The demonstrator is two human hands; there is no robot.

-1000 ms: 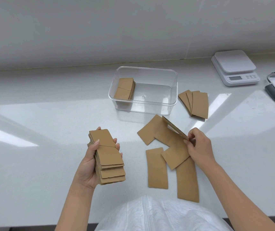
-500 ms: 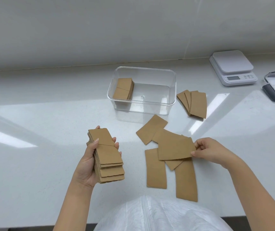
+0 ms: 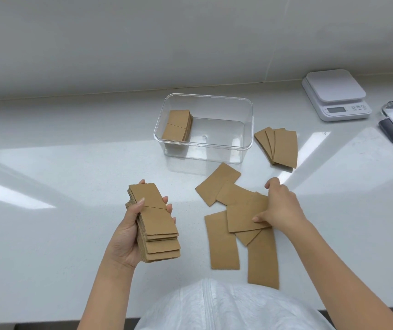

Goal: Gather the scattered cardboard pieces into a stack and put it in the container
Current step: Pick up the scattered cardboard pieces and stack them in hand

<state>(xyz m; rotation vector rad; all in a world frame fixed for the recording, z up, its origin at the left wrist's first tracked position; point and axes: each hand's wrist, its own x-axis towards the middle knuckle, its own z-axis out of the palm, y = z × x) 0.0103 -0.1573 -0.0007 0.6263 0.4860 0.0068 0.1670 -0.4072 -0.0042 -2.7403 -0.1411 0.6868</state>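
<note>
The left hand (image 3: 129,236) holds a thick stack of cardboard pieces (image 3: 156,222) above the white surface (image 3: 48,198). Its fingers (image 3: 169,208) wrap around the far long edge of the stack while the thumb presses on the near edge, so the hand is closed firmly around the bundle. The stack's lower ends are staggered, not flush.

The right hand (image 3: 278,208) is down among the loose cardboard pieces (image 3: 224,241) lying scattered in front of the person. Its thumb and fingers are narrowed in a pinch on one cardboard piece (image 3: 243,217), thumb on top, the other fingers hidden beneath or behind it. That piece overlaps several others; whether it is lifted clear of them I cannot tell.

Farther back stands the clear container (image 3: 205,128), with a small stack (image 3: 176,125) already lying in its left end. Just beside its right wall lies a fanned group of pieces (image 3: 281,147) on the surface. A white kitchen scale (image 3: 336,94) sits near the wall at the right.
</note>
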